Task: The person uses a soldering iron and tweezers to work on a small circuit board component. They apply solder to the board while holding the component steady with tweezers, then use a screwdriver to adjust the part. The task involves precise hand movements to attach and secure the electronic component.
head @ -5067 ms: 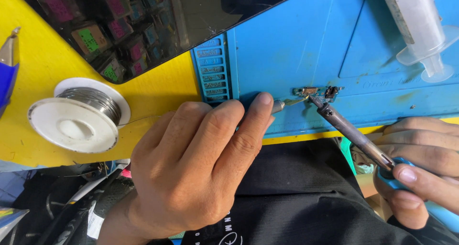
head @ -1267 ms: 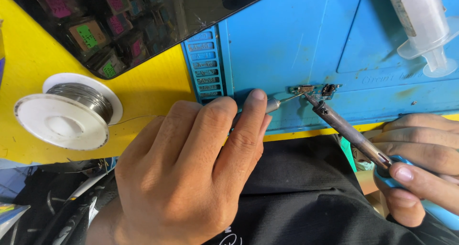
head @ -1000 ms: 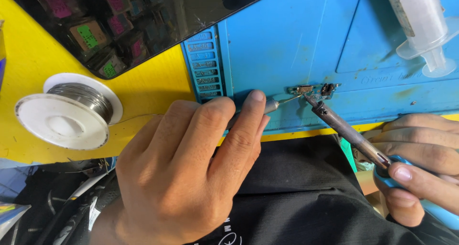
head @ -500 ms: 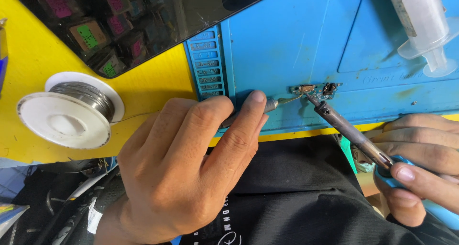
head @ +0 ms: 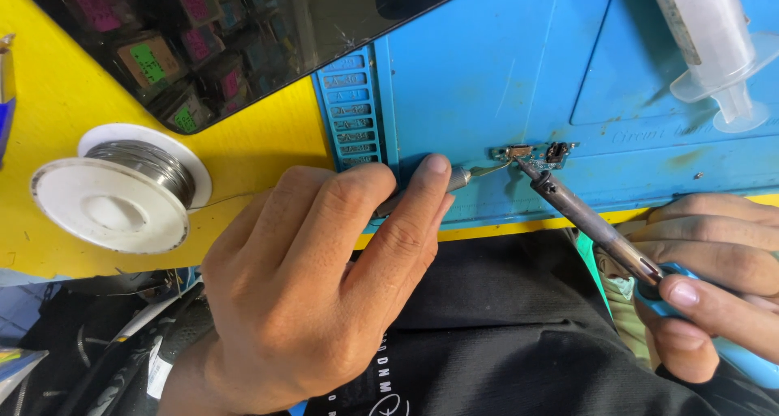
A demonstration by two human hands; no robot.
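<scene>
The left hand [head: 324, 290] is curled in a loose fist, knuckles up, with its fingertips pinched on a pair of tweezers [head: 454, 181]. Only the metal front end of the tweezers pokes out past the forefinger. Their thin tips run on to the right of this hand and touch the left end of a small circuit board [head: 531, 152].

The right hand [head: 718, 274] is closed around the blue handle of a soldering iron [head: 588, 217], thumb pressed on top near the metal collar and the other fingers wrapped over it. The iron's dark metal shaft slants up and to the left from this hand, and its tip rests on the small circuit board, just beside the tweezer tips.

The small circuit board lies flat on a blue work mat [head: 487, 75], between the two hands and a little farther from the body than both. Whether solder is melting at the tip cannot be told.

Left of the left hand, a white spool of solder wire [head: 122, 189] sits on the yellow table [head: 57, 99], well apart from the board. Beyond the right hand, at the far corner of the mat, lies a clear plastic syringe [head: 706, 34]. Beyond the left hand a dark glass panel [head: 243, 34] lies across the table's far side
</scene>
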